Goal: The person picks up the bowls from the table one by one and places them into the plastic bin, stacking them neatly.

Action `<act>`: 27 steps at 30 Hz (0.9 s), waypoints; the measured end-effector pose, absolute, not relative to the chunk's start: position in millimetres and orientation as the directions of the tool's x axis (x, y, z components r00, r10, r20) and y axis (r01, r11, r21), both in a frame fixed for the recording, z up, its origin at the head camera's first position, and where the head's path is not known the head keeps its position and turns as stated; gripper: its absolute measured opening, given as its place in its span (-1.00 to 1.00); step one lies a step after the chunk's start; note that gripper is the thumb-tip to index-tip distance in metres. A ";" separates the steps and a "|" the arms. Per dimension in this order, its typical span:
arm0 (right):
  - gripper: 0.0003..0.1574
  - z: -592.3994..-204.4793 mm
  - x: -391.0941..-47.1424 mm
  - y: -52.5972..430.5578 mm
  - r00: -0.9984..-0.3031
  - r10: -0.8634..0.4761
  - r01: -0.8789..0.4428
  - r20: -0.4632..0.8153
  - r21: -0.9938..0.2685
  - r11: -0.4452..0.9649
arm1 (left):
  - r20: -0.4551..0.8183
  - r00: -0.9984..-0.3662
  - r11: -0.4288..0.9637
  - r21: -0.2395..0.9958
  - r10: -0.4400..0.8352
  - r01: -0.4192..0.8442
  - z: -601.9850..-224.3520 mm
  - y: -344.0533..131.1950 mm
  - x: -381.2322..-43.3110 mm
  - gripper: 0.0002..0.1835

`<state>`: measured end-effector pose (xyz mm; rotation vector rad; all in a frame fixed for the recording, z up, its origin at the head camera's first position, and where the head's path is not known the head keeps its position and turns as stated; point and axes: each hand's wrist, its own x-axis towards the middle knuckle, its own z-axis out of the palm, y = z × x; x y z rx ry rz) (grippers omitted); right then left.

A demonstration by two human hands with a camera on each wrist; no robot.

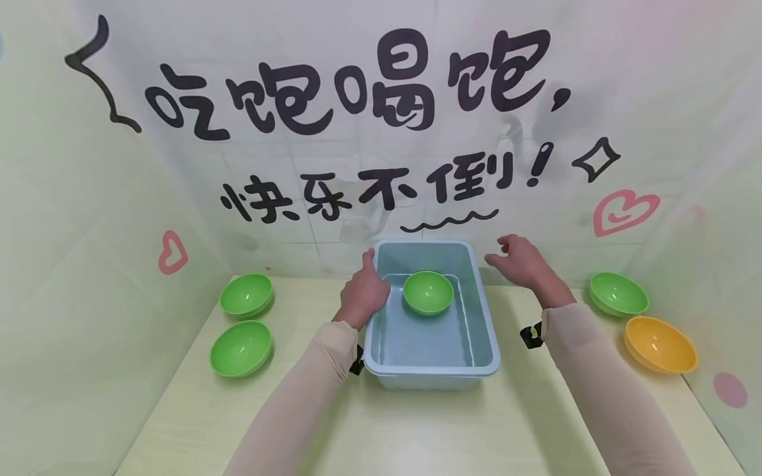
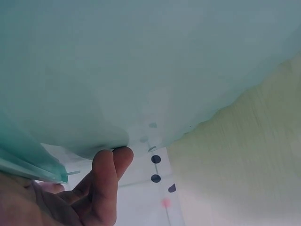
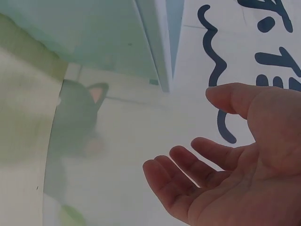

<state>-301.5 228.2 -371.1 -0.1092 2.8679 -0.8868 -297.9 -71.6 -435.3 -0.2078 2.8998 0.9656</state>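
Observation:
A pale blue plastic basin (image 1: 430,367) stands at the middle of the table with water in it. One green bowl (image 1: 428,291) floats in the basin toward its far end. My left hand (image 1: 364,289) grips the basin's left rim, thumb up along the edge. In the left wrist view its fingers (image 2: 111,168) curl against the basin's outer wall (image 2: 141,61) below the rim. My right hand (image 1: 516,261) hovers open just right of the basin's far right corner, apart from it. The right wrist view shows that hand (image 3: 225,179) palm up with relaxed fingers beside the basin (image 3: 108,37).
Two green bowls (image 1: 246,294) (image 1: 241,347) sit on the table at the left. At the right are another green bowl (image 1: 618,293) and a yellow bowl (image 1: 659,344). A printed backdrop rises close behind the basin. Bare tabletop (image 1: 417,430) lies in front.

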 end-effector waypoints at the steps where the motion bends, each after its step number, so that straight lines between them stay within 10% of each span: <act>1: -0.13 -371.4 -300.5 230.8 -0.988 -0.110 -0.030 -0.108 -0.564 0.825 | -0.117 -0.988 0.793 0.590 -0.104 -0.153 -435.2 -71.3 -297.8 -0.10; 27: -0.10 -379.4 -270.1 305.9 -0.991 -0.026 0.046 -0.133 -0.513 0.857 | -0.127 -0.986 0.786 0.596 -0.108 -0.163 -436.5 -73.0 -299.3 -0.09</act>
